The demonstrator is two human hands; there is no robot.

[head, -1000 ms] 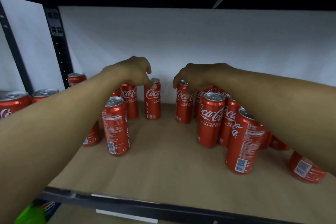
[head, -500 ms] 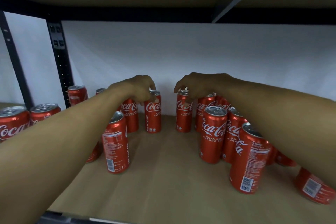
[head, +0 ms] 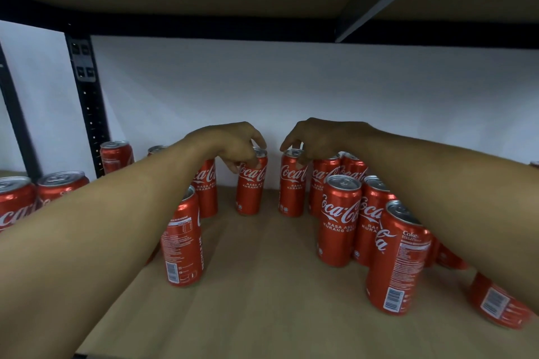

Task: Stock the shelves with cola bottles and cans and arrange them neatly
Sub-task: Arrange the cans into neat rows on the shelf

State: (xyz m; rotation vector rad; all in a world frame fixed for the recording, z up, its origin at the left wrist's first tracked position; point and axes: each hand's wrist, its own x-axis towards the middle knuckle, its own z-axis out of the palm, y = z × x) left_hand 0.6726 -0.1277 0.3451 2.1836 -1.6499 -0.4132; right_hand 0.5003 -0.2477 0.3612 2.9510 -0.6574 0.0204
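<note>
Here, both hands reach to the back of the brown shelf board [head: 262, 294], each with fingers curled from above round the top of an upright red cola can. The left hand [head: 233, 144] holds the left can [head: 250, 189] and the right hand [head: 316, 137] holds the right can [head: 291, 192], the two cans standing apart, close to the white back wall [head: 291, 87]. A cluster of upright cans [head: 338, 221] crowds just right of the right can, and a lone can [head: 182, 242] stands nearer the front on the left.
</note>
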